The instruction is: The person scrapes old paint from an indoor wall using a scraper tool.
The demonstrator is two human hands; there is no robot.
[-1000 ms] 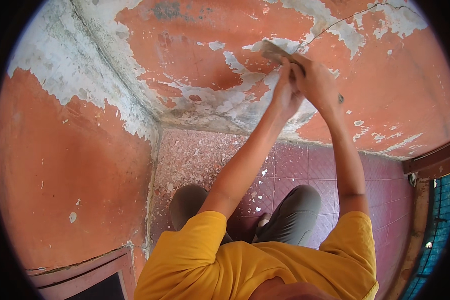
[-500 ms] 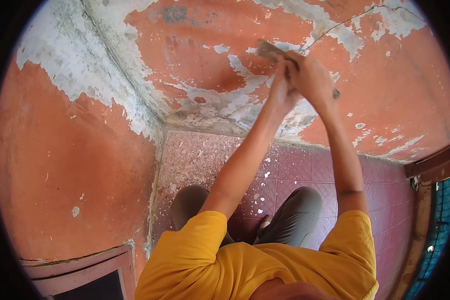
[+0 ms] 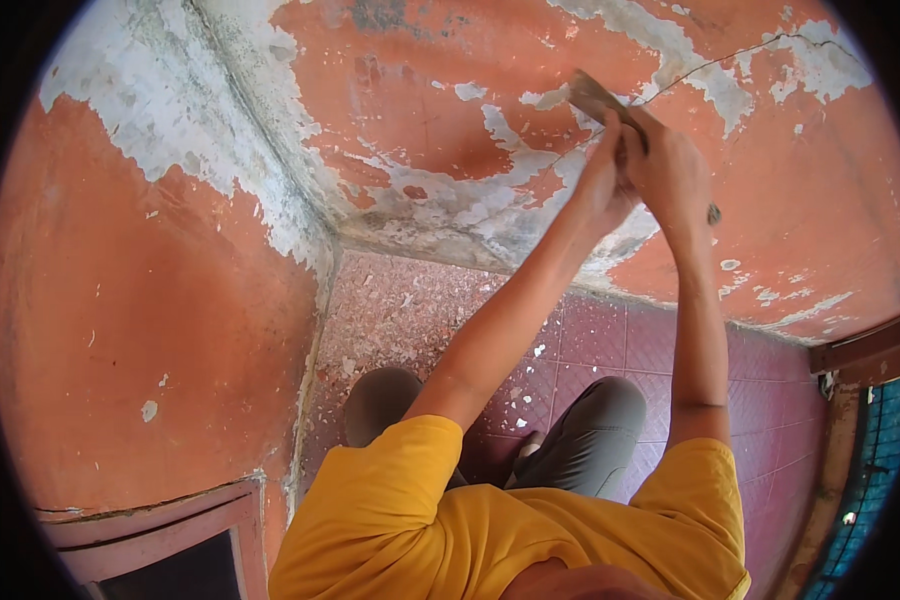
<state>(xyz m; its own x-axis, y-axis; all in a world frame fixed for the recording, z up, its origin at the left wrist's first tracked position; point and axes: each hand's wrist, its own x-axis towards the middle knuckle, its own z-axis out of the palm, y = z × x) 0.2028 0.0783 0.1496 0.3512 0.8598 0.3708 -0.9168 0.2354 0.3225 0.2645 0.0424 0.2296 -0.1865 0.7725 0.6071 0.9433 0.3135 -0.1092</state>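
On the left, an orange wall (image 3: 160,330) peels to grey near the far corner. Paint flakes (image 3: 385,300) litter the floor beside it. The left hand (image 3: 602,190) meets the handle of a scraper (image 3: 598,96); whether its fingers close, I cannot tell. The blade points left before the far wall (image 3: 420,110). The right hand (image 3: 672,178) clamps the handle.

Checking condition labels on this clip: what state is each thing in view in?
Scraper: held, wall contact unclear
Right hand: closed around the scraper
Left hand: close beside right hand, grip unclear
Front wall: cracked, partly peeled
Left wall: peeled in upper part
Floor: strewn with pale flakes
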